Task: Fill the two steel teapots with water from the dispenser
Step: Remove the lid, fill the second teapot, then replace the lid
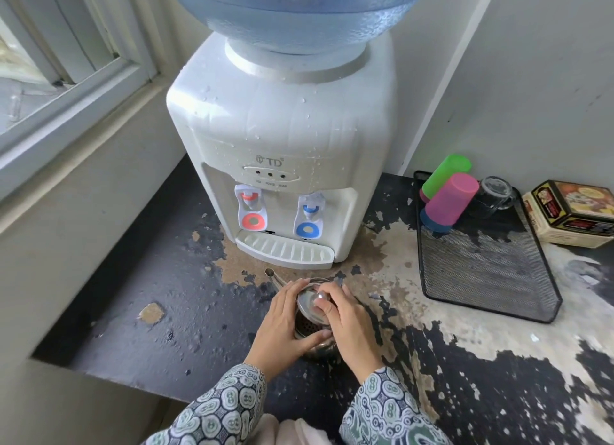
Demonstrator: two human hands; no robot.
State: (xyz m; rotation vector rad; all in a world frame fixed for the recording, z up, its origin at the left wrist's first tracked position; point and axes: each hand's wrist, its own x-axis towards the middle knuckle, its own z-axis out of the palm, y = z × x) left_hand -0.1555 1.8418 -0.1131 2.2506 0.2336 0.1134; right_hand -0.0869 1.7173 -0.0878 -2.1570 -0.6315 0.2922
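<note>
A steel teapot stands on the worn counter in front of the white water dispenser. My left hand wraps around the pot's left side. My right hand grips the knob of the steel lid, which is tilted up so that a perforated strainer shows inside. A spout points up and to the left behind my left hand. More steel shows behind the pot, mostly hidden; I cannot tell what it is. The dispenser has a red tap and a blue tap above a drip tray.
A black mesh tray lies to the right with green and pink cups and an upturned glass. A printed tin box sits at the far right. A window and wall ledge run along the left.
</note>
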